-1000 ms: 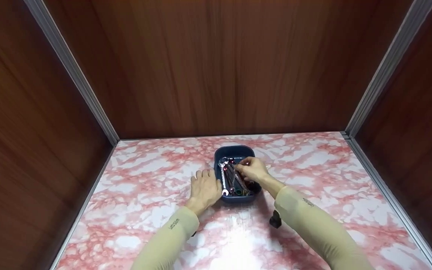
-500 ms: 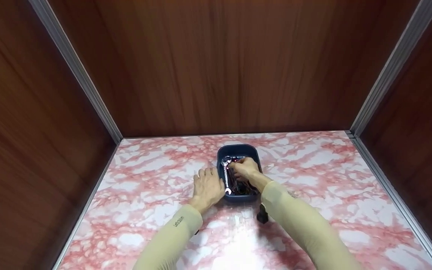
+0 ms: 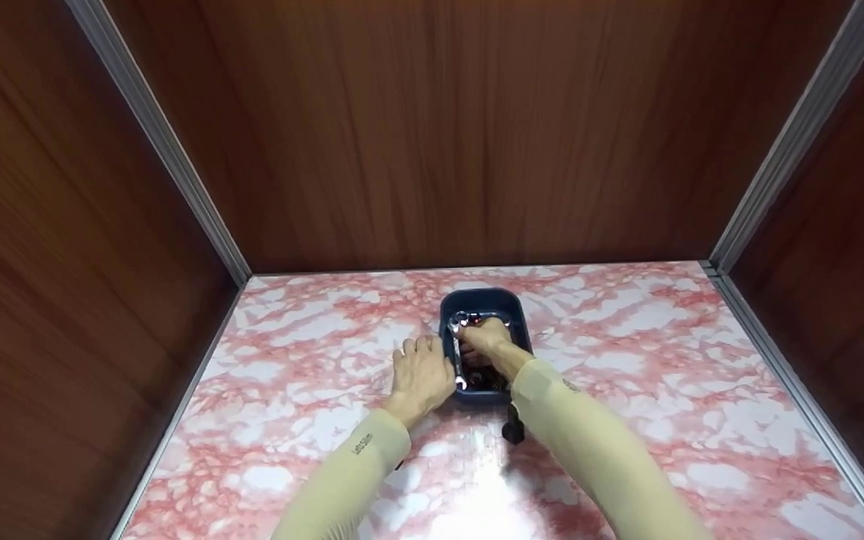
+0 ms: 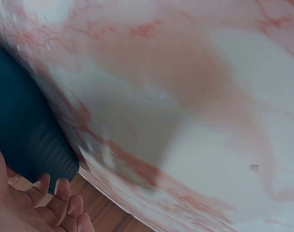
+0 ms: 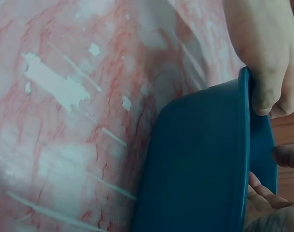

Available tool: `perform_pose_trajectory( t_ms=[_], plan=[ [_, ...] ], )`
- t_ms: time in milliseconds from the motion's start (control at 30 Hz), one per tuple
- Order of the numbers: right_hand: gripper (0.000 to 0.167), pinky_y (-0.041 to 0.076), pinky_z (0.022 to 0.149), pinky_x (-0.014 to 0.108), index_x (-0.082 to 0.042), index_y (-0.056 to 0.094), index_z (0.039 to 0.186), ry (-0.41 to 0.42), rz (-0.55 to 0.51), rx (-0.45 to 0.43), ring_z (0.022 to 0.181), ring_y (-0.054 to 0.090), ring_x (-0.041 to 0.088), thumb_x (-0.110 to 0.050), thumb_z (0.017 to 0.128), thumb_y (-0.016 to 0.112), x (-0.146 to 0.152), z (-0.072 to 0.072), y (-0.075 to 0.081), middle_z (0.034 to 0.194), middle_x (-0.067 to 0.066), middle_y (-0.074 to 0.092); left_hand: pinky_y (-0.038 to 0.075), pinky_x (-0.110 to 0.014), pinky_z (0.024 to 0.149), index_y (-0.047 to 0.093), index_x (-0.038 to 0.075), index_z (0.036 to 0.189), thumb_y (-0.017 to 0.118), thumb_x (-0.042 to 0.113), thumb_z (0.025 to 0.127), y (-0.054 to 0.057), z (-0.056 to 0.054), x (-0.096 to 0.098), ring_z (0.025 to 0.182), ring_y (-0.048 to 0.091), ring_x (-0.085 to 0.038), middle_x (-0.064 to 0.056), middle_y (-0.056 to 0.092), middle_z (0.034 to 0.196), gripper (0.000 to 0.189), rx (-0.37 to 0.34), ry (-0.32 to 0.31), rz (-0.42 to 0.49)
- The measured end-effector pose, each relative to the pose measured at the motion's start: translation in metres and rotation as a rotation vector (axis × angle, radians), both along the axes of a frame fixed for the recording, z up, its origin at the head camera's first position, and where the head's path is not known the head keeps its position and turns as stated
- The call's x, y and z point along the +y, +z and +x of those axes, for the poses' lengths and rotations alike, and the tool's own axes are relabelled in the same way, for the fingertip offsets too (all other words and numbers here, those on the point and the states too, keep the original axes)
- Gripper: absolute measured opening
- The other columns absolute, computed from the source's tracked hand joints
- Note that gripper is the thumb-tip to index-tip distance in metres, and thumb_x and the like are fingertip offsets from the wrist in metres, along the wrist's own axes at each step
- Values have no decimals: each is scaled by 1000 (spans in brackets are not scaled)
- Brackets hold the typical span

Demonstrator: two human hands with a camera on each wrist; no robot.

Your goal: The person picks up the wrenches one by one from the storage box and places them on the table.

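A dark blue bin [image 3: 486,398] holds several metal wrenches, and a silver wrench [image 3: 457,364] lies along its left side. My right hand [image 3: 488,339] reaches down into the bin, its fingertips at the upper end of that wrench. Whether those fingers grip anything is hidden. In the right wrist view, the thumb and fingers of the right hand [image 5: 268,200] show past the rim. My left hand [image 3: 423,375] rests against the bin's left side with relaxed fingers. Its thumb bends over the rim in the right wrist view. The left wrist view shows its fingers [image 4: 62,193] beside the blue wall.
The table [image 3: 312,360] has a red and white marbled top. Brown wood-look panels [image 3: 432,135] with grey metal corner strips enclose it at the back and sides. A black object [image 3: 513,430] sits beneath the right forearm.
My right hand has moved left and deeper into the bin, over the wrenches. The left hand keeps its place against the bin. The head view has shifted slightly.
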State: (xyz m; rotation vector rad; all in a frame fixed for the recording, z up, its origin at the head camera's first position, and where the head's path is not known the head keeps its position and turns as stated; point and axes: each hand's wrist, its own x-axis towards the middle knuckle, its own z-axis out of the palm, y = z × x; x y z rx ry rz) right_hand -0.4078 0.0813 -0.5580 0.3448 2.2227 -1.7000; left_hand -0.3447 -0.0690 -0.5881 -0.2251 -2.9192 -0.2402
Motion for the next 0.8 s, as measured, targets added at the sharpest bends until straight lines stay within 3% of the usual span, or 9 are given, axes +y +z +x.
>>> perform_pose_trajectory(
  t_ms=[133,233,367,533,633,733,767,800],
  plan=[
    [37,70,74,36,11,73,127,15,-65,-18,78,81,20,-16,102,68,-2,2,4,116,27,84,54,-60,107,63,4,139,55,36,109,0,-1,1,125,65,-41,-21,71,137,45,-18,5,3],
    [36,70,76,39,12,71,127,27,-91,-31,79,80,22,-10,100,65,-4,4,6,116,28,83,54,-61,109,63,5,141,55,36,110,0,-1,1,127,64,-41,-21,71,140,45,-29,8,12],
    [22,71,74,38,8,75,113,21,-73,-33,77,81,23,-2,96,66,-2,6,2,107,26,85,53,-61,111,62,5,141,54,37,110,-1,-1,1,128,64,-41,-21,71,140,45,-40,5,14],
    [5,69,72,34,-1,75,91,-14,18,11,71,80,19,3,89,75,1,3,-8,87,13,84,54,-61,109,62,5,141,53,37,111,0,-1,3,126,65,-41,-21,71,140,45,-42,-4,5],
    [14,67,67,31,-5,75,82,1,108,70,65,78,15,-2,79,88,5,-25,-47,76,4,80,54,-61,107,64,5,138,54,35,110,1,-1,2,124,65,-41,-21,72,136,42,-33,-5,13],
    [17,67,76,33,-11,77,73,22,240,120,75,76,16,-11,69,94,6,-55,-87,77,0,80,54,-61,106,64,5,135,55,34,109,2,-1,1,123,65,-42,-21,73,134,40,-18,-4,23],
    [16,66,79,33,-14,77,70,25,272,124,78,75,16,-13,68,93,5,-63,-98,77,-1,79,54,-61,106,65,5,134,55,34,108,2,-1,2,122,65,-42,-21,73,133,40,-17,-4,26],
    [14,66,82,34,-14,77,68,20,307,116,81,74,19,-14,69,91,2,-64,-97,77,-1,78,54,-61,105,65,5,133,55,34,108,2,-1,2,122,65,-42,-21,73,132,40,-13,-6,27]
  ],
)
